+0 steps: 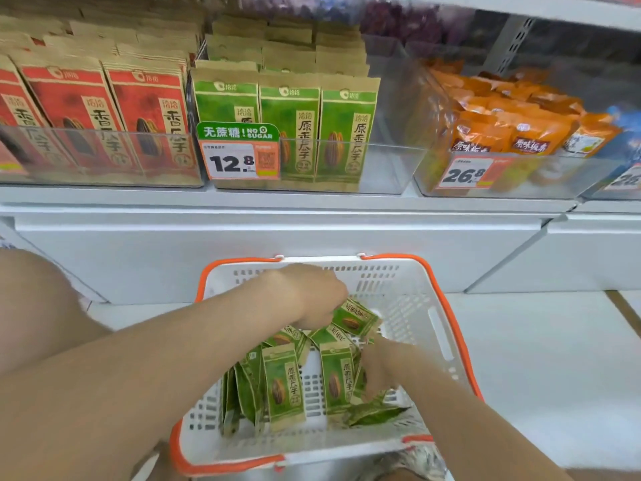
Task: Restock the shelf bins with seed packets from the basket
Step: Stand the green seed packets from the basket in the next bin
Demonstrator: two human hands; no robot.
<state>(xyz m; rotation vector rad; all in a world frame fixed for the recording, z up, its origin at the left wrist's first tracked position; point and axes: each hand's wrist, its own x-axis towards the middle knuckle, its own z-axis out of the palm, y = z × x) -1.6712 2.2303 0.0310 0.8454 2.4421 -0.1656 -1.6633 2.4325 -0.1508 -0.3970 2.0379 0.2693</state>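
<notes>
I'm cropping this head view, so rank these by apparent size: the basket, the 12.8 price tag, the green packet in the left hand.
1. basket
2. price tag
3. green packet in the left hand

"NO SUGAR" is read on green sign (238,132) on clear bin (388,168) front | "12.8" is printed on price tag (239,163) at bin's front left | "26.8" is printed on second tag (464,173) right of bin

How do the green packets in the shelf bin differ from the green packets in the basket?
The bin packets stand upright in neat rows, facing forward; the basket packets lean and lie jumbled at different angles. The bin packets are untouched, while the left hand grips one basket packet. Both share the same green design with a seed picture.
</notes>
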